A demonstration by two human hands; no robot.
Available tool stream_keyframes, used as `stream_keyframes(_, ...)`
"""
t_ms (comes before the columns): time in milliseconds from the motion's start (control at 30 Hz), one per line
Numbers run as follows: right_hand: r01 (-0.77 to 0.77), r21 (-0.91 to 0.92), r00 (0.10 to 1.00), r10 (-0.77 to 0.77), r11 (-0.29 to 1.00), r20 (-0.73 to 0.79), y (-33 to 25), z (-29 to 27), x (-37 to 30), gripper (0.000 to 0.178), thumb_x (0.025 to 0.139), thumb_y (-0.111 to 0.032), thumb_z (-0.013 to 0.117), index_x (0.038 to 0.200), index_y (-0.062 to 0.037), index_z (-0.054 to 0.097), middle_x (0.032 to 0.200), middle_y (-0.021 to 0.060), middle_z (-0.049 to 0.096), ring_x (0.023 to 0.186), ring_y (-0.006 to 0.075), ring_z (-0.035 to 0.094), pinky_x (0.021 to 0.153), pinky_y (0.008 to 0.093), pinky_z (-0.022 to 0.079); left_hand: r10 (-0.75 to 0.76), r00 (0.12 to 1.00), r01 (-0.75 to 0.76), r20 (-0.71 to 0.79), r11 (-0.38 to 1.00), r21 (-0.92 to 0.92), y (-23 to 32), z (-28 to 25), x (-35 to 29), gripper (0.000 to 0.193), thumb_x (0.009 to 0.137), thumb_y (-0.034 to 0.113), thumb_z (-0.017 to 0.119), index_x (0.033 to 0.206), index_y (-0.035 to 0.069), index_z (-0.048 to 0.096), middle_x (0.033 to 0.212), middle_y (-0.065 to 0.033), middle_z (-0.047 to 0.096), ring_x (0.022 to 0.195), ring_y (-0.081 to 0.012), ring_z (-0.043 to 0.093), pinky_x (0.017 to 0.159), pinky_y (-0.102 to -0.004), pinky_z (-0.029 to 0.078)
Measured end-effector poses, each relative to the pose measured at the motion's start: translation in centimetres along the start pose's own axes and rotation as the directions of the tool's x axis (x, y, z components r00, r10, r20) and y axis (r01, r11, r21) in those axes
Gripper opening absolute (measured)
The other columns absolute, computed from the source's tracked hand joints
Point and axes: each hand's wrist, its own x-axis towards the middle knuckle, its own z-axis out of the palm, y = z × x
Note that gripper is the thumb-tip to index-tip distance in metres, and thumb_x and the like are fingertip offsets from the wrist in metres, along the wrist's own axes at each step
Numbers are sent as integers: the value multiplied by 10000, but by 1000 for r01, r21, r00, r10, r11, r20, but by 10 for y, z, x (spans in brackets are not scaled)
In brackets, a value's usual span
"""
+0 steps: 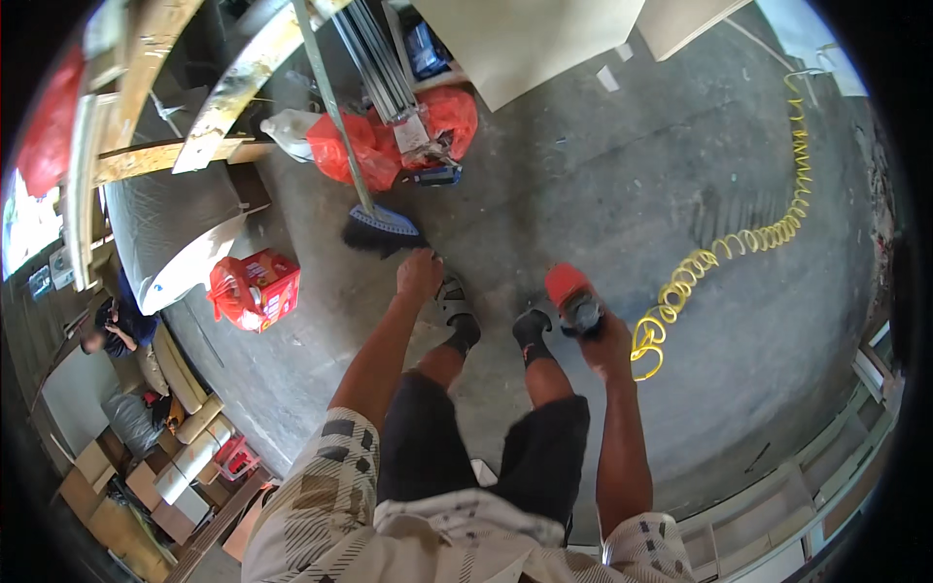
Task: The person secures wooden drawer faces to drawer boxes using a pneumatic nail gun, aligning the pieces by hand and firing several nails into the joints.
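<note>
My left hand [419, 276] is stretched out in front of me with its fingers closed. What they hold, if anything, is too small to make out. Just beyond it in the picture is the dark-bristled broom [386, 222], its long handle running up toward the far left; I cannot tell whether the hand touches it. In my right hand [607, 346] is a red and grey air tool [573, 293], gripped by its rear end. The yellow coiled air hose [668, 303] reaches close to this hand; its joint with the tool is hidden.
Red plastic bags [355, 153] and metal profiles [374, 58] lie ahead. At left are a red box [278, 287], a wooden frame [141, 160] and a person [126, 325] near cardboard [92, 464]. Pale panels [525, 44] stand far ahead; framing [777, 510] lies at lower right.
</note>
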Motion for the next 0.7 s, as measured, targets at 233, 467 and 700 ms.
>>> stream_keyframes(233,-102,247,994,89,964,62,69,133,39,494,737,-133,757,1223,-114,670,1008,183,731,947,412,692,775,453,549,253,948,-215,-192,957,196,-63,153,174,485,958,197,558,1375,-39,486,1321,-262,562,1226,-433,550,1061,-495,439)
stream_keyframes(467,-141,112,980,123,984,158,106,167,61,524,719,-96,724,1240,-101,666,1044,174,733,952,392,703,805,433,557,258,920,-190,-295,952,240,-109,194,278,455,913,135,588,1336,-20,522,1281,-233,586,1122,-426,595,977,-496,496)
stream_keyframes(700,-223,96,968,209,970,137,105,153,84,555,693,-57,700,1246,-74,652,1102,208,711,1014,412,683,849,445,546,244,885,-144,-396,953,265,-118,224,285,514,883,96,607,1375,-16,511,1260,-222,567,1149,-404,572,1014,-477,475)
